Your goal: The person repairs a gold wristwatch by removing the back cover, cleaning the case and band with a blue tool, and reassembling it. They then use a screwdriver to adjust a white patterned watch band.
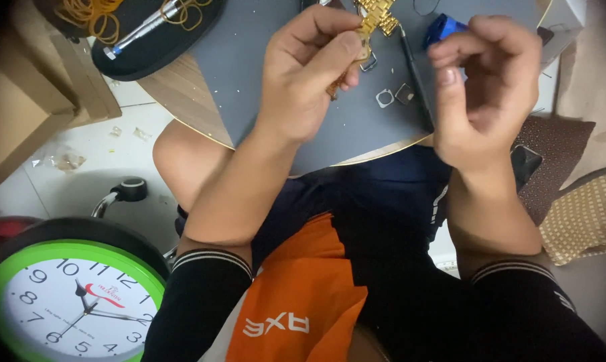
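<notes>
Left hand (303,74), curled nearly shut, thumb pressed against forefinger, pinching a gold metal watch bracelet (375,20) by its lower end so the links hang free above the grey work mat (249,60). Right hand (484,87), loosely curled, fingertips drawn together just beside a blue tool (443,28); cannot tell whether anything small sits between those fingertips. Both hands raised close together over the mat, likely for steadiness and a near view of the links.

On the mat below the bracelet, 2 small square metal pieces (393,96), set within reach. At the top left, a black oval tray (157,48) with yellow rubber bands (92,15) and a pen-shaped metal tool (142,30), parked clear of the hands.

Lower left, on the floor, a round wall clock (75,305): green rim, white face, black numerals, a red emblem near the centre. On the lap, an orange bag (303,295) with white lettering, seen upside down. At the far left, a brown cardboard box (21,100).
</notes>
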